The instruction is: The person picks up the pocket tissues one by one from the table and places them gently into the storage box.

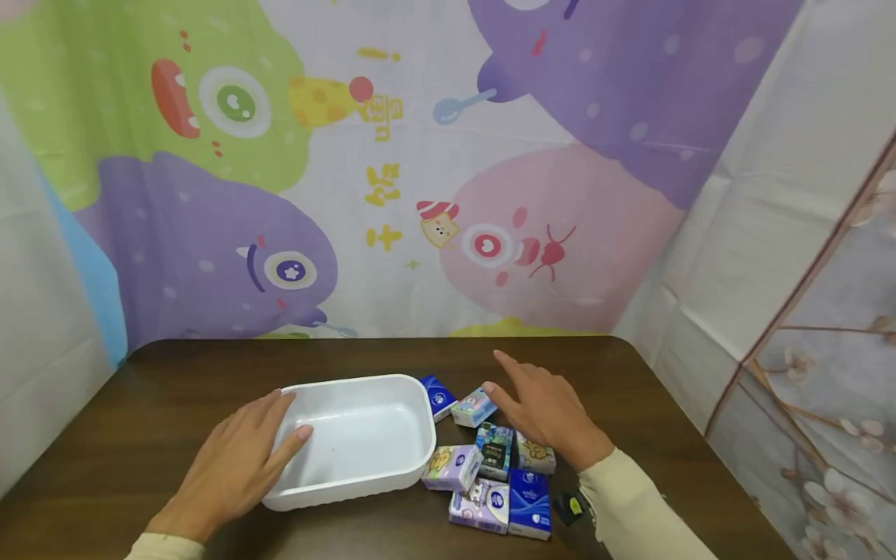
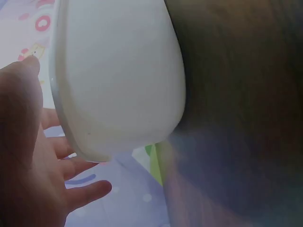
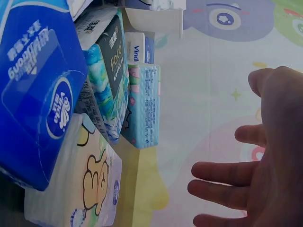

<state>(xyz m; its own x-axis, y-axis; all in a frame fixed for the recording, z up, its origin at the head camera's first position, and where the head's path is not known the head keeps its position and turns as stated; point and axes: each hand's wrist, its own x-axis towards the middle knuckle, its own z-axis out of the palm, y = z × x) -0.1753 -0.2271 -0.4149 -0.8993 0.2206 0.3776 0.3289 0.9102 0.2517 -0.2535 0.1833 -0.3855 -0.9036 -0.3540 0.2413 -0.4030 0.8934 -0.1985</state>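
A white plastic basin (image 1: pixel 353 443) stands on the table with its inside bare. My left hand (image 1: pixel 234 455) is at its left end, fingers straight and reaching over the rim; whether they touch it I cannot tell. Several small tissue packs lie right of the basin: a blue pack (image 1: pixel 530 504), a purple pack (image 1: pixel 481 505), a purple-and-yellow bear pack (image 1: pixel 451 467), a dark green "Face" pack (image 1: pixel 494 451) and a light blue pack (image 1: pixel 474 406). Over the far right packs hovers my right hand (image 1: pixel 549 408), fingers spread, holding nothing. Another bear pack (image 3: pixel 97 177) sits below it.
One more blue pack (image 1: pixel 438 397) lies against the basin's far right corner. A small black object (image 1: pixel 572 507) with a yellow-green mark is beside the right sleeve. The brown table (image 1: pixel 336 354) ends at a printed cartoon curtain (image 1: pixel 392 295).
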